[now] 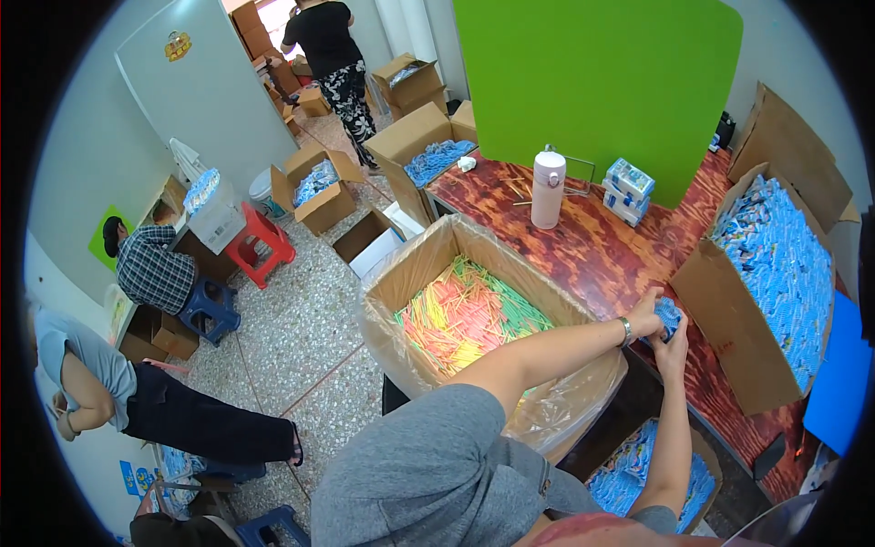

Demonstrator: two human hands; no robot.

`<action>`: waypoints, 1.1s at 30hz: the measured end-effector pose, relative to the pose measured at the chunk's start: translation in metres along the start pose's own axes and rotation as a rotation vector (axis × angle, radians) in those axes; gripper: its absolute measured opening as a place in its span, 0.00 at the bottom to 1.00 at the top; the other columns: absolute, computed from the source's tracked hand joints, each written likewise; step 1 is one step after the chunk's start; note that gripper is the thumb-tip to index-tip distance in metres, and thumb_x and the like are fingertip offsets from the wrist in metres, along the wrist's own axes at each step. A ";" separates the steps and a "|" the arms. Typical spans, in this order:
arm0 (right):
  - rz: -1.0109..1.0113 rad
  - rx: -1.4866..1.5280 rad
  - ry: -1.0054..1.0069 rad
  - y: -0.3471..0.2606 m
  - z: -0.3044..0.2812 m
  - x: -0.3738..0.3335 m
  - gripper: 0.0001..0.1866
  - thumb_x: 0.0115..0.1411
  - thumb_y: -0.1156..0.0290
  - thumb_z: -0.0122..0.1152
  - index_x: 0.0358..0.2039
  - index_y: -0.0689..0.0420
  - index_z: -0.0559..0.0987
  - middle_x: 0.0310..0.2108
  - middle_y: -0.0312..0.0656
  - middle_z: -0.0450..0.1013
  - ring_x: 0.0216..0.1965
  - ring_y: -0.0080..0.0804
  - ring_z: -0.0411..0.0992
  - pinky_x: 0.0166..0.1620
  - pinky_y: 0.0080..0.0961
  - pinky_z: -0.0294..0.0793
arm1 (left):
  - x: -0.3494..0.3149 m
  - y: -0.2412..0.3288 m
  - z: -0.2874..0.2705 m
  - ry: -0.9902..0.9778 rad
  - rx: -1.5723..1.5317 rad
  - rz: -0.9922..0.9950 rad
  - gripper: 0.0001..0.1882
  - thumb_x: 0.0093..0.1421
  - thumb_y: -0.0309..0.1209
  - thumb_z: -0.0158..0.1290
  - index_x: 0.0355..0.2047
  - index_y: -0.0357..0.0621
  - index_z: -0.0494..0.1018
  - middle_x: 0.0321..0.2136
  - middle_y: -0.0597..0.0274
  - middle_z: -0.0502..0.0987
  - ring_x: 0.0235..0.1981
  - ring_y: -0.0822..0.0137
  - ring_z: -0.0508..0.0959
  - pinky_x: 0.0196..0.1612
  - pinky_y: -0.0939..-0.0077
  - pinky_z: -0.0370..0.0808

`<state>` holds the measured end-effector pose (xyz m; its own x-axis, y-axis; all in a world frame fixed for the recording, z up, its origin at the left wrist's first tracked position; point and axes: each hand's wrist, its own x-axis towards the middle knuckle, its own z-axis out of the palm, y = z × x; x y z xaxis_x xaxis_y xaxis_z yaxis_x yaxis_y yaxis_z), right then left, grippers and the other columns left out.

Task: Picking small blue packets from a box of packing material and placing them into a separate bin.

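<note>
My left hand [646, 314], with a band on its wrist, reaches across the lined box to the table's near edge. There its fingers close round a small blue patterned packet [669, 316]. My right hand [673, 352] grips the same packet from the near side. Whether it is one packet or a small stack, I cannot tell. Left of my hands stands a carton with a clear plastic liner [428, 251], holding many thin sticks [465, 314] in pink, yellow, orange and green. Beneath my right forearm sits an open carton of blue packets [624, 469].
On the red wood-patterned table [597, 260] stand a pink bottle [548, 190], small stacked boxes [627, 191] and a tilted carton full of blue packets [775, 264]. A green panel [602, 82] rises behind. Other people, stools [260, 244] and cartons [319, 187] occupy the left side.
</note>
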<state>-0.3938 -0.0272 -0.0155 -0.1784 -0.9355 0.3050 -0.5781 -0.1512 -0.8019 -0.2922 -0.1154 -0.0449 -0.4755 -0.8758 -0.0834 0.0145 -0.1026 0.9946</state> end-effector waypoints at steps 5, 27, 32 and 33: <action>0.058 0.108 0.020 0.002 0.004 0.000 0.34 0.46 0.77 0.67 0.53 0.60 0.63 0.47 0.49 0.69 0.48 0.43 0.69 0.50 0.35 0.68 | -0.009 0.012 -0.002 0.048 -0.080 0.075 0.45 0.33 0.18 0.60 0.56 0.42 0.58 0.47 0.50 0.70 0.52 0.54 0.70 0.54 0.65 0.69; 0.348 0.159 0.559 -0.051 -0.024 -0.267 0.35 0.45 0.66 0.73 0.51 0.58 0.65 0.41 0.42 0.74 0.42 0.26 0.72 0.47 0.27 0.70 | -0.178 0.079 0.023 -0.764 0.152 0.053 0.34 0.50 0.13 0.48 0.60 0.38 0.58 0.57 0.57 0.65 0.58 0.62 0.65 0.60 0.68 0.62; 0.647 0.184 0.874 0.015 -0.034 -0.389 0.35 0.45 0.65 0.71 0.52 0.58 0.63 0.39 0.45 0.74 0.39 0.33 0.73 0.44 0.31 0.73 | -0.183 0.067 0.023 -0.834 0.245 0.020 0.26 0.56 0.16 0.49 0.56 0.39 0.63 0.54 0.59 0.68 0.53 0.66 0.71 0.54 0.74 0.68; 0.740 0.198 0.953 0.035 -0.038 -0.407 0.35 0.45 0.65 0.71 0.51 0.58 0.63 0.39 0.45 0.74 0.40 0.32 0.73 0.44 0.30 0.73 | -0.184 0.065 0.020 -0.820 0.275 0.017 0.25 0.56 0.16 0.49 0.56 0.39 0.64 0.53 0.59 0.69 0.52 0.67 0.72 0.53 0.75 0.69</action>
<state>-0.3717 0.3606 -0.1480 -0.9729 -0.2202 -0.0703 0.0269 0.1946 -0.9805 -0.2217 0.0487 0.0362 -0.9631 -0.2486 -0.1031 -0.1356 0.1174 0.9838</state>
